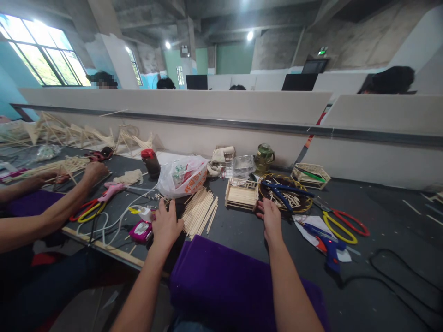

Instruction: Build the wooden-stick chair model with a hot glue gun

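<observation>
My left hand (pixel 166 227) lies palm down with its fingers stretched and apart, between a magenta box (pixel 141 232) and a fanned pile of thin wooden sticks (pixel 201 210). Just beyond its fingertips is a white plastic bag (pixel 180 177) with red print. My right hand (pixel 271 217) is open, fingers loosely curved, at the near right corner of a small tray-like frame built of sticks (pixel 241 194); whether they touch I cannot tell. Beside that hand stands a round basket (pixel 304 203) of short stick pieces, with blue-handled pliers (pixel 284 191) across it. A folded purple cloth (pixel 221 276) lies before me.
On the right are a blue glue gun (pixel 321 240), scissors (pixel 341 227) with red and yellow handles, and a black cable. A green-lidded jar (pixel 265 157) and a red-capped bottle (pixel 150 162) stand behind. At left, another person's hands (pixel 95 173) work beside stick models (pixel 86 136).
</observation>
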### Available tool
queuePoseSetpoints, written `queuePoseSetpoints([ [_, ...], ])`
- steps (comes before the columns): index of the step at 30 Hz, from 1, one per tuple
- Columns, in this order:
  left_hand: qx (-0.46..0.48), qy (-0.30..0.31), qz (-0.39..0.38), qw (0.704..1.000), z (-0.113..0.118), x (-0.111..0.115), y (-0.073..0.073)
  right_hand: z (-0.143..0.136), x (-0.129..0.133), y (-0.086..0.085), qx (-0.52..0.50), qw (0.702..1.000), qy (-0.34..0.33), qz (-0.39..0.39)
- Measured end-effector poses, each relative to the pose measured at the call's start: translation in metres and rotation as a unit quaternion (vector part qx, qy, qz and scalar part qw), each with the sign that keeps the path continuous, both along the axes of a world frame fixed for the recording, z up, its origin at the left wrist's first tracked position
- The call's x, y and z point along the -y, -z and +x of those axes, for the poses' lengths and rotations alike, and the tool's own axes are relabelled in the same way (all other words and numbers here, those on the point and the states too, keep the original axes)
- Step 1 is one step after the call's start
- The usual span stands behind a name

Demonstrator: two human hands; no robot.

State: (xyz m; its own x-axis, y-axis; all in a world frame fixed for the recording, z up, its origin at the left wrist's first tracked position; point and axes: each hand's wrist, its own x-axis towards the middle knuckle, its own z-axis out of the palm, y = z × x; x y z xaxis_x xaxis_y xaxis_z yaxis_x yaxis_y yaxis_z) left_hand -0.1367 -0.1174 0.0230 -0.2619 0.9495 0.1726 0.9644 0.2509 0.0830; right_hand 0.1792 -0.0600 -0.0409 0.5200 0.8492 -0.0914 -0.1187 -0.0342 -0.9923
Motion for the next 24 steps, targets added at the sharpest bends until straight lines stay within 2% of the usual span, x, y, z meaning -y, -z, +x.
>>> queuePoseSetpoints([
  [7, 0.022, -0.001, 0.022, 1.000, -0.011, 0.000, 0.008, -0.002, 0.001, -0.004, -0.011, 1.000, -0.001, 0.005],
  [12, 0.080, 0.089, 0.080, 0.990, -0.039, -0.006, 0.008, -0.004, 0.001, -0.005, -0.019, 1.000, -0.005, 0.006],
  [15, 0.139, 0.098, 0.130, 0.977, -0.050, -0.017, 0.001, -0.003, 0.000, -0.004, -0.023, 1.000, -0.011, 0.007],
  [18, 0.288, 0.074, 0.146, 0.944, -0.053, -0.029, -0.005, -0.001, 0.000, -0.003, -0.023, 1.000, -0.011, 0.006],
  [20, 0.391, 0.048, 0.142, 0.908, -0.051, -0.036, -0.006, 0.000, -0.001, -0.003, -0.024, 1.000, -0.010, 0.006],
  [24, 0.536, 0.008, 0.100, 0.838, -0.046, -0.046, -0.005, 0.000, -0.002, -0.002, -0.027, 1.000, -0.004, 0.008],
])
